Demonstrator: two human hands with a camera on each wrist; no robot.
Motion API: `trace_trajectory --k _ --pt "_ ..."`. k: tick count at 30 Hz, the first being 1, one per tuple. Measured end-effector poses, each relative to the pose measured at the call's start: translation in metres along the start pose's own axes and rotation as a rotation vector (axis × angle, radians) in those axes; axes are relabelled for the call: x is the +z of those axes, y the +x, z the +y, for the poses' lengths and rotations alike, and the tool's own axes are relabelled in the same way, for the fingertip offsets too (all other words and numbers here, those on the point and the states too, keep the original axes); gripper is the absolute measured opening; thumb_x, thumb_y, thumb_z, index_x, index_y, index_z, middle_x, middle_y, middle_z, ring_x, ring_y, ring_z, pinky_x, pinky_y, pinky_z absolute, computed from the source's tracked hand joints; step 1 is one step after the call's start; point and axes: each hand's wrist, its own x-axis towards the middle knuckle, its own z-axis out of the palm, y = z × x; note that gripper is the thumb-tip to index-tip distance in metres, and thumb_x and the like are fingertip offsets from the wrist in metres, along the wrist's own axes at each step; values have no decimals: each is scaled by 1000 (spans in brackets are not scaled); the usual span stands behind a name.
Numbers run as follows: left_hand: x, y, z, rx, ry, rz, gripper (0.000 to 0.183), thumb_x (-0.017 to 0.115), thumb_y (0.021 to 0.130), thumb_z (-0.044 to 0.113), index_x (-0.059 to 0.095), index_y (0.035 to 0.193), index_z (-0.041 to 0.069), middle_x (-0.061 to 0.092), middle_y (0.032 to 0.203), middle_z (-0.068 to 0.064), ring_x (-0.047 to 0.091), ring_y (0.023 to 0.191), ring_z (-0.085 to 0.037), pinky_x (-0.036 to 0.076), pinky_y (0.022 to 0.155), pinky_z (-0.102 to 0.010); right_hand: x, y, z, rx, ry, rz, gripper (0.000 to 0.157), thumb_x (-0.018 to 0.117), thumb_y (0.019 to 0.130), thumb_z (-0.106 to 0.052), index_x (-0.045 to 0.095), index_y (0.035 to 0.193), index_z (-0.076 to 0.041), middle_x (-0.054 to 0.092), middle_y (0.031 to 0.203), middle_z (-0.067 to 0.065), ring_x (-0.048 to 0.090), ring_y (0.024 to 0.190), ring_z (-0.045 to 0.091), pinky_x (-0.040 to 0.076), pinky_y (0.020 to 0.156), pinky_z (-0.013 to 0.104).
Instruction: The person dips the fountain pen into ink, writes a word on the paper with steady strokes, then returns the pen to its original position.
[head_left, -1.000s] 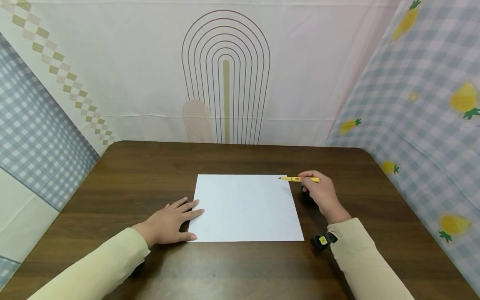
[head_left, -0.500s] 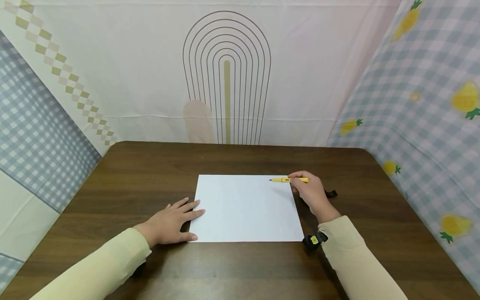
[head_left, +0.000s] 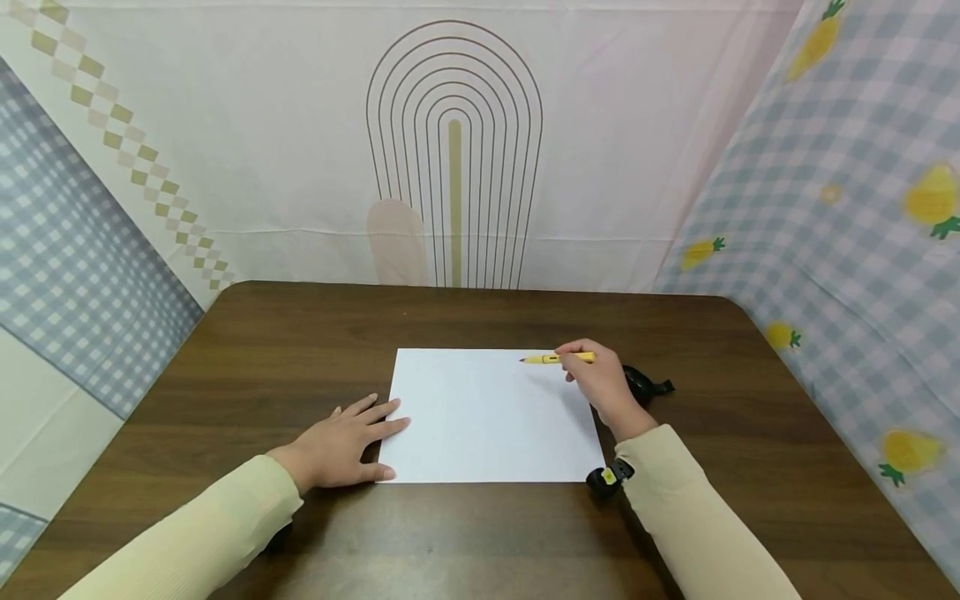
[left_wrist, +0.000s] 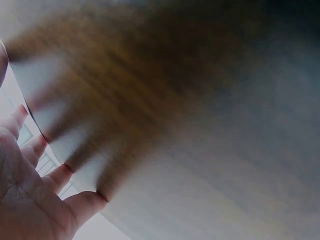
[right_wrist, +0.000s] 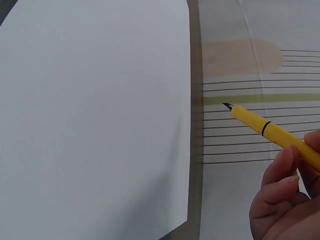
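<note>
Paper sheet point(head_left: 480, 425) lies flat on the counter point(head_left: 480, 542), centred before the person, long edges running left to right; this orientation is judged to give both forearms direct access. Nearest are the pale sleeves point(head_left: 195, 533), reaching in from either side. Next, the left hand point(head_left: 341, 446) rests with spread, straight fingers across the left edge of the sheet, presumably to prevent sliding. Farther out, the right hand point(head_left: 603, 387) pinches the yellow pen point(head_left: 540, 359) over the sheet's far right area, well apart from the left hand. The nib point(right_wrist: 228, 106) points left, free of the fingers, a grip that likely keeps it unobstructed. In the right wrist view, the nib appears beyond the sheet's edge; the pen is therefore judged to be raised, although exact clearance cannot be told. Behind the counter hangs the white cloth point(head_left: 300, 167), apparently a screen.

Quantities, near to far: two sleeves, two hands, one sheet, one pen, one white cloth, two checked panels point(head_left: 847, 275), one at each side
</note>
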Motion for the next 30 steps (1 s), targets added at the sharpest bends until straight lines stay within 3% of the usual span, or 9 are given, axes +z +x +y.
trace_trajectory --k 12,30 --pt "0 -1 1 -9 -11 -7 69 61 89 54 43 148 23 29 157 -6 20 144 -39 24 102 -72 19 2 -4 -7 4 -33 25 56 94 -23 67 112 -9 59 102 9 56 83 21 42 72 30" --pt "-2 0 1 -14 -8 -14 70 60 89 56 42 148 24 27 158 -5 19 145 -38 23 103 -72 38 5 -12 -59 -7 -75 24 58 95 -25 68 109 -9 61 100 9 57 80 21 42 68 29"
